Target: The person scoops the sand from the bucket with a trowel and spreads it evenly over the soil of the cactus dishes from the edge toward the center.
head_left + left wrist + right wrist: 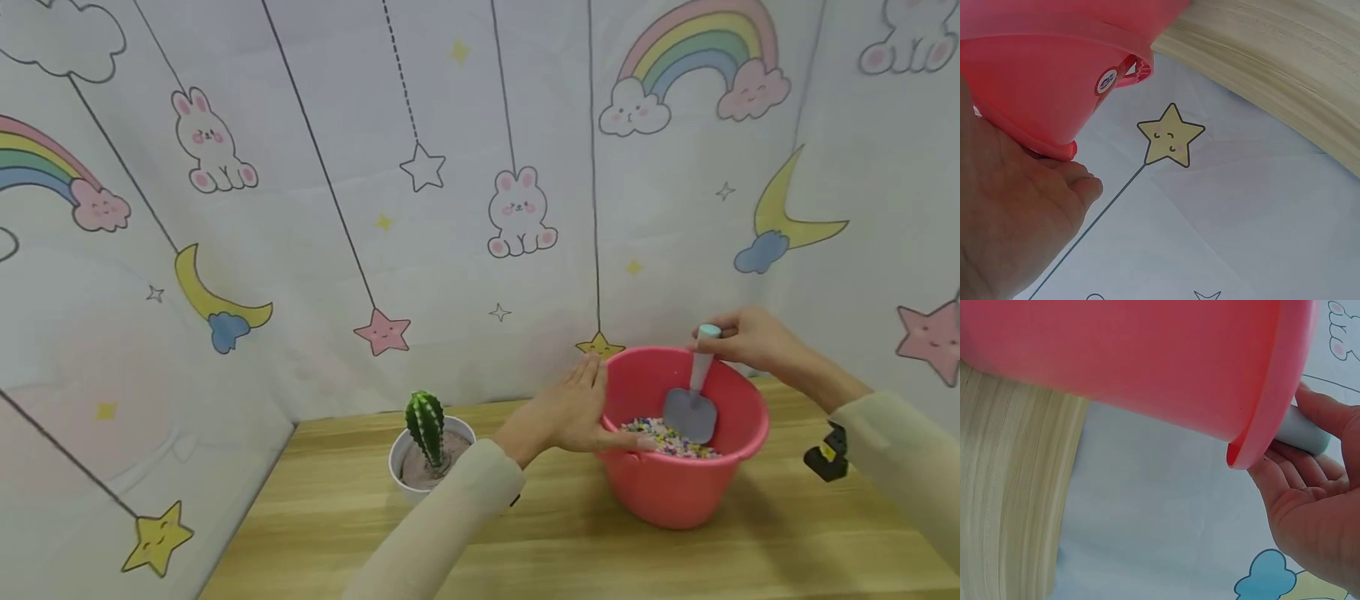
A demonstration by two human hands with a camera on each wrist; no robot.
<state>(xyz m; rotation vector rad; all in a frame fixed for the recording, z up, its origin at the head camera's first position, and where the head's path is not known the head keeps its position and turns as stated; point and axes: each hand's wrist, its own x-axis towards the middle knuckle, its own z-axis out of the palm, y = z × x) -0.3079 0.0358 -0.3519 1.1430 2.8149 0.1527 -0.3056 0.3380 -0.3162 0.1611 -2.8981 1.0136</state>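
Two pale sleeves [442, 533] reach in from the near edge, and both hands are busy at the pink bucket [667, 492], which stands upright on the right part of the table [337, 517]. Here's the left hand [566, 412], laid against the bucket's left side: fingers straight and together, thumb stretched along the front rim, steadying rather than clenching.

Over to the right hand [757, 337], above the far right rim, and it has the scoop [692, 415], the handle pinched between thumb and fingers near its pale green end. The scoop leans inside the bucket, handle up past the rim, grey blade down against the beads [656, 437], a loose spread of white, pink, yellow, blue and purple. Beside the right sleeve shows a small black thing [825, 458] with a yellow patch, though it's hard to say just what that is.

Well apart, to the left of the bucket, sits the cactus [425, 427], green and ribbed, upright in its white pot [397, 468], the left forearm crossing just in front.

And behind it all, the white cloth [450, 267], printed with rabbits, rainbows, moons, and a yellow star [1171, 139] close by the bucket's rim.
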